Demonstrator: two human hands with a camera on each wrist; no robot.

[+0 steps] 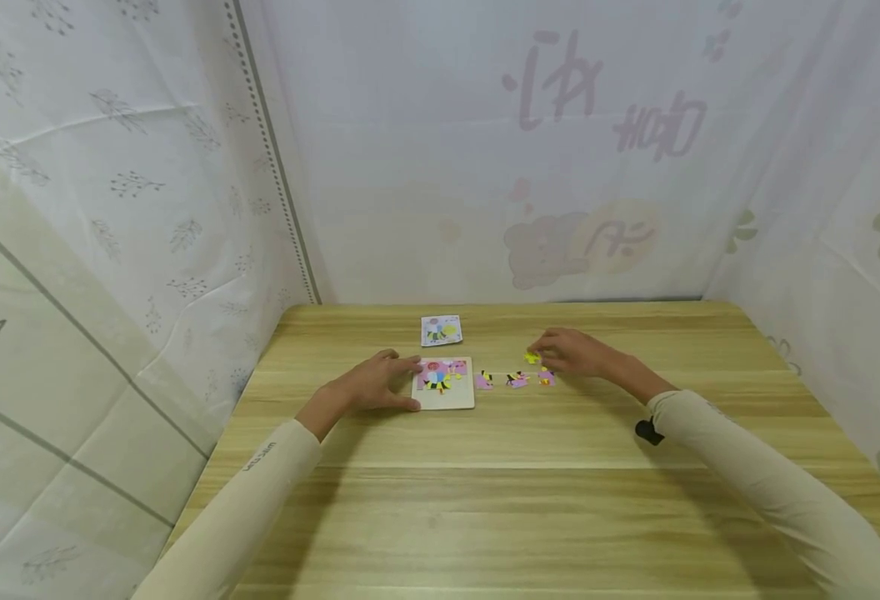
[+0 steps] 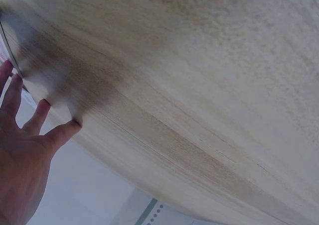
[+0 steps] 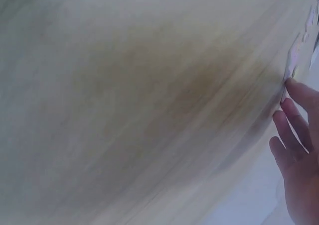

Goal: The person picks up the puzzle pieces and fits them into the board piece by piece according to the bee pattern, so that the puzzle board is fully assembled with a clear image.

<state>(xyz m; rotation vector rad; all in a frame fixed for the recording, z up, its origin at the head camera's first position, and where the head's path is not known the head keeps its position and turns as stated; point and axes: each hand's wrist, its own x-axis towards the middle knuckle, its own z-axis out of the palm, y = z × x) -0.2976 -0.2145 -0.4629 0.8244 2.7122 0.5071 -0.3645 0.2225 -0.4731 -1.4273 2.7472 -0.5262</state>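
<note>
A square wooden puzzle board lies on the table, its upper part filled with pink, yellow and black pieces of a bee picture. My left hand rests at its left side, fingers spread along the edge and thumb at the lower left corner; in the left wrist view that hand reaches to the board's rim. Over to the right, my right hand pinches a yellow puzzle piece between thumb and fingertips. Just below it lies a pink and orange piece, partly overlapped by the fingers.
Between the hands, a pink and black piece and a yellow and black piece lie in a row right of the board. Behind the board is a picture card of the bee. Printed curtains enclose the wood-grain table.
</note>
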